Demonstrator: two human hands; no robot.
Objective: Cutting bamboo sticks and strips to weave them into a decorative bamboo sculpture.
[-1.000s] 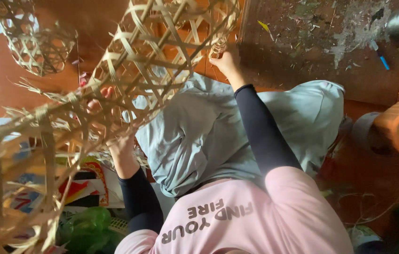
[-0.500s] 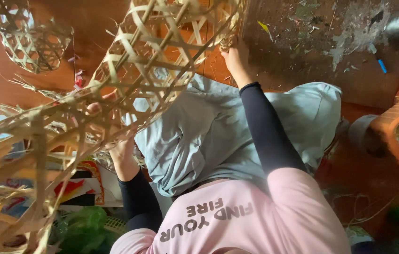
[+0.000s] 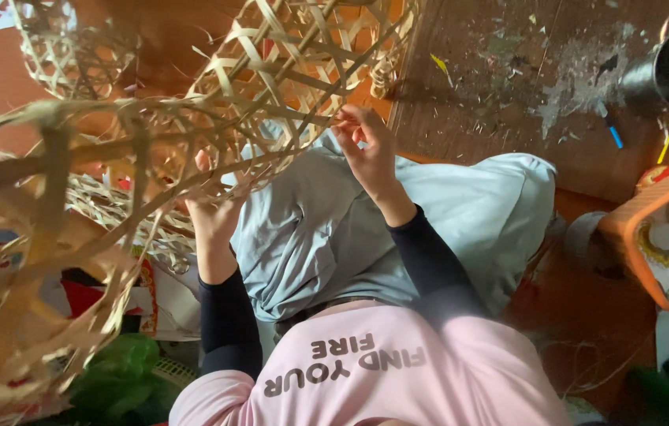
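— So where is the basket (image 3: 216, 134) right now?
— Up off the floor (image 3: 500, 87), above the person's lap (open bamboo weave, loose strips at its edge).
— And each hand's grip?
— The right hand (image 3: 370, 150) pinches a strip at the rim; the left hand (image 3: 212, 213) clasps the weave from underneath.

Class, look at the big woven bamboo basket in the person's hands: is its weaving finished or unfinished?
Unfinished. The woven bamboo basket has loose strip ends sticking out along its edge, and the right hand pinches one while the left hand steadies the weave.
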